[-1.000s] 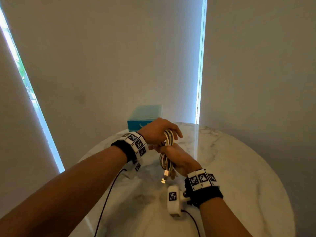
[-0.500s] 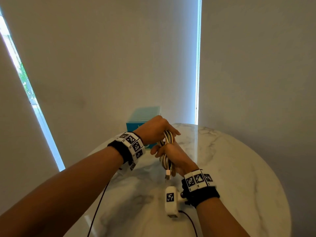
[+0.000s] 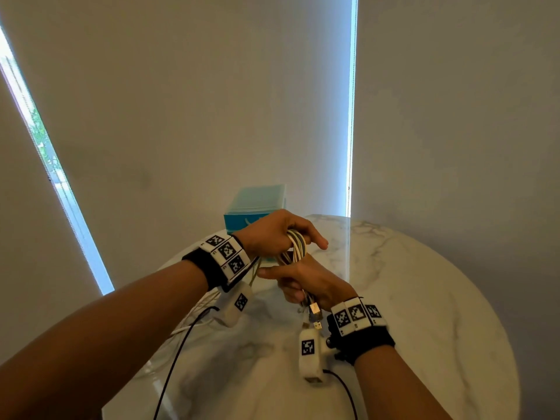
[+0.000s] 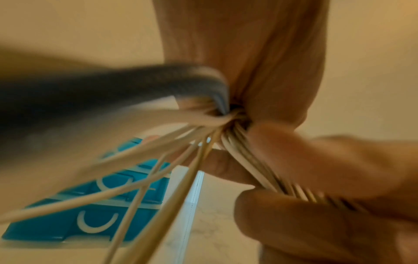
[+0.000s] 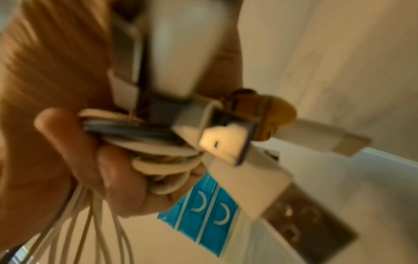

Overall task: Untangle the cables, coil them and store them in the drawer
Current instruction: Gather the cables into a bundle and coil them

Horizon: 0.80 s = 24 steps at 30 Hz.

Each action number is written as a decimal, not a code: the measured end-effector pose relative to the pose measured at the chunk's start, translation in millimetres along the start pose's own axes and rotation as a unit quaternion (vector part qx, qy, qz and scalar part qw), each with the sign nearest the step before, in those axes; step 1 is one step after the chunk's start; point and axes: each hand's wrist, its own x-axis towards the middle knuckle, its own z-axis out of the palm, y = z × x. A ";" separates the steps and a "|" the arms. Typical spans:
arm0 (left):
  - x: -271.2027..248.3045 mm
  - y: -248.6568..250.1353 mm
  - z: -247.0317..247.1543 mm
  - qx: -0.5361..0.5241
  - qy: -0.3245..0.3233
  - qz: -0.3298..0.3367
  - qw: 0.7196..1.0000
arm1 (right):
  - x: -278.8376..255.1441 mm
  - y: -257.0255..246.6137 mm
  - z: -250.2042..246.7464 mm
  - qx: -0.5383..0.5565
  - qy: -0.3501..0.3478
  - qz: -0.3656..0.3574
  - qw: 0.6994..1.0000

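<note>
A bundle of white and grey cables (image 3: 298, 247) hangs looped above the round marble table (image 3: 409, 298). My left hand (image 3: 272, 231) holds the top of the loops, with strands passing between its fingers. Just below, my right hand (image 3: 312, 283) grips the lower part of the bundle. Metal USB plugs (image 3: 315, 312) stick out under its fist and show up close as USB plugs (image 5: 226, 141) in the right wrist view. Loose white strands (image 3: 200, 304) trail down left under my left wrist. The blue drawer unit (image 3: 257, 204) stands behind the hands, its drawers (image 4: 101, 205) closed.
The table's far edge meets grey blinds (image 3: 212, 116), with a bright window gap (image 3: 351, 116) behind. Black leads (image 3: 178, 353) from the wrist cameras hang over the near tabletop. Bare marble lies to the right of my hands.
Both hands have kept hold of the bundle. Loose white strands now show under my left wrist, and the plugs hang closer to my right wrist.
</note>
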 end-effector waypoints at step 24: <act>0.1 25.0 -17.7 0.480 -0.024 0.022 0.877 | 21.7 16.4 12.7 -0.179 0.143 -0.032 0.973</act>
